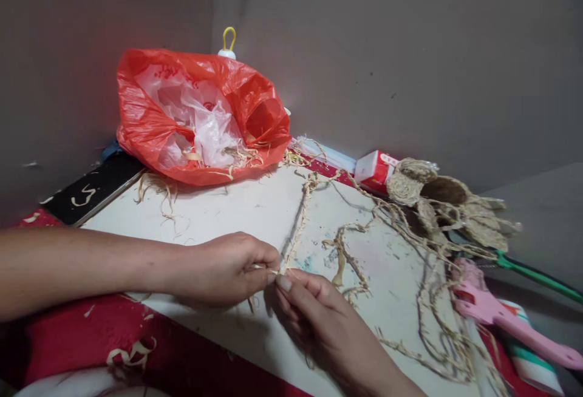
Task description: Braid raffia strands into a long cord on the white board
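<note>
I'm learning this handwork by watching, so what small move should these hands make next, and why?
Probably a gentle pull to snug the join: the left hand and right hand pinch close together at the near end of the fibre cord, where a thin pale strand still sticks out sideways, so tension there might keep it from loosening.

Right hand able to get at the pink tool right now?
Probably yes: only loose cord shows between the right hand and the pink tool, though that hand is pinching the braid and would likely need freeing.
</note>
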The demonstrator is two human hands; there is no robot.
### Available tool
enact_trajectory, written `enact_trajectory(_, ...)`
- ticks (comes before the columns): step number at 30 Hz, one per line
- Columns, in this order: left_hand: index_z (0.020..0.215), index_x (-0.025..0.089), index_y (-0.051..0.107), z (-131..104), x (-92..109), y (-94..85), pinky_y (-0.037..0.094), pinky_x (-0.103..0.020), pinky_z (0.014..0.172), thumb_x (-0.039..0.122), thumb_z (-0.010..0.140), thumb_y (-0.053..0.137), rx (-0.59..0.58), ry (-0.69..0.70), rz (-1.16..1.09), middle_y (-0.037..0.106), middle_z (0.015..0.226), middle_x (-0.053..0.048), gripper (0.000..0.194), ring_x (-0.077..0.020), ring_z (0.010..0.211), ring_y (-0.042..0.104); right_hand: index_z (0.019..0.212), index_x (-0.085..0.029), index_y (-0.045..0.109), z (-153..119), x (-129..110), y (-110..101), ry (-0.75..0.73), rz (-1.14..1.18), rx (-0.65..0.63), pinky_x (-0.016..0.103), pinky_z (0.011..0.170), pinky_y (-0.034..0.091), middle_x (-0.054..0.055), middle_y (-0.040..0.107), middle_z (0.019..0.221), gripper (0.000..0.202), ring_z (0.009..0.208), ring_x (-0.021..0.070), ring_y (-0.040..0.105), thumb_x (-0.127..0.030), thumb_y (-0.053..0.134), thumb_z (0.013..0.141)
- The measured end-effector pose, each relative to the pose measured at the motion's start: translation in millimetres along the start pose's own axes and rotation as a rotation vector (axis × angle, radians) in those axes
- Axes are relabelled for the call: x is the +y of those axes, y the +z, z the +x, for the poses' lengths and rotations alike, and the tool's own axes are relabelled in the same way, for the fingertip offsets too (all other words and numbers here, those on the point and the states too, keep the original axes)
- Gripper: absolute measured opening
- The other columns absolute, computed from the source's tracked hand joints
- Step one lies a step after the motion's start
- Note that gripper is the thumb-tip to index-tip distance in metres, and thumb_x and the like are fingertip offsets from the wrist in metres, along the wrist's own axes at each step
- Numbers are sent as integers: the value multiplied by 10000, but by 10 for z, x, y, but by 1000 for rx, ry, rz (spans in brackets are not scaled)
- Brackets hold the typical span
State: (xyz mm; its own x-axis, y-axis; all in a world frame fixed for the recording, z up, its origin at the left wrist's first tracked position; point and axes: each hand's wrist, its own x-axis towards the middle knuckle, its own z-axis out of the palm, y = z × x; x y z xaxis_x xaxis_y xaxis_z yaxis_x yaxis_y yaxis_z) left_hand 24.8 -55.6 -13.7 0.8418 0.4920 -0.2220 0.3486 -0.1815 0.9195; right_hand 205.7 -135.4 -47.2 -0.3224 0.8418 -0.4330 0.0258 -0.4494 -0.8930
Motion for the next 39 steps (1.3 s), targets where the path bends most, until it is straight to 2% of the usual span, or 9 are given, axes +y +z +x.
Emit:
enact_trajectory(5, 923, 137, 645, -24, 51, 0, 368, -193, 556, 223, 886, 400, -7, -66, -66, 513, 636, 22, 263, -94, 580, 448, 685, -173, 536, 34, 71, 71, 13, 126, 142, 244, 433, 122, -96, 279, 470, 389, 445, 75, 182, -488, 524, 912)
enact_trajectory(8, 1142, 154, 560, -59, 47, 101, 363, -197, 523, 269, 886, 410, 26, -126, -211, 520, 620, 39, 319, -102, 553, 463, 662, -168, 519, 40, 86, 156, -15, 220, 215, 236, 434, 121, -97, 284, 474, 379, 458, 71, 171, -472, 588, 877)
enact_trajectory(11, 1253, 174, 514, -104, 70, 209, 355, -204, 521, 301, 882, 425, 103, -159, -162, 588, 688, 18, 402, -110, 579, 482, 608, -182, 443, 20, 72, 250, -4, 353, 245, 229, 416, 104, -99, 282, 470, 422, 443, 62, 164, -476, 640, 837)
enact_trajectory(15, 1478, 190, 261, -131, 115, 272, 395, -236, 600, 360, 909, 384, 157, -148, 16, 683, 853, -36, 607, -157, 710, 569, 601, -183, 428, -24, 32, 326, -4, 487, 246, 218, 416, 121, -95, 303, 487, 433, 444, 56, 188, -468, 679, 809)
enact_trajectory(25, 1518, 131, 82, -119, 21, 301, 422, -269, 729, 306, 924, 379, 96, -80, 137, 673, 1057, -116, 687, -193, 857, 610, 617, -168, 494, -8, 90, 323, -43, 533, 283, 201, 400, 135, -105, 269, 472, 370, 424, 44, 170, -401, 695, 823)
enact_trajectory(29, 1425, 167, 313, -119, -7, 259, 455, -254, 663, 443, 934, 379, 58, -104, -59, 679, 921, -64, 567, -168, 752, 600, 710, -154, 593, -21, 7, 255, -104, 603, 246, 178, 391, 144, -106, 254, 483, 256, 425, 41, 159, -356, 678, 843)
enact_trajectory(32, 1127, 180, 518, -100, -23, 183, 422, -203, 489, 483, 926, 380, -77, -150, -244, 628, 755, -12, 389, -107, 526, 519, 729, -146, 629, -60, -74, 169, -144, 640, 159, 155, 384, 158, -101, 242, 499, 220, 433, 40, 161, -317, 655, 865)
enact_trajectory(36, 812, 177, 509, -50, -30, 10, 344, -168, 384, 387, 924, 390, -261, -217, -249, 592, 672, 8, 267, -66, 388, 453, 733, -132, 649, -110, -161, 46, -165, 666, 45, 122, 373, 157, -105, 218, 503, 192, 428, 28, 144, -287, 678, 845)
enact_trajectory(39, 713, 181, 464, -12, -45, -153, 313, -172, 369, 342, 907, 410, -306, -232, -151, 585, 619, 12, 257, -72, 361, 451, 706, -132, 641, -113, -208, -21, -170, 674, 0, 114, 363, 160, -113, 201, 492, 203, 413, 20, 128, -295, 731, 788)
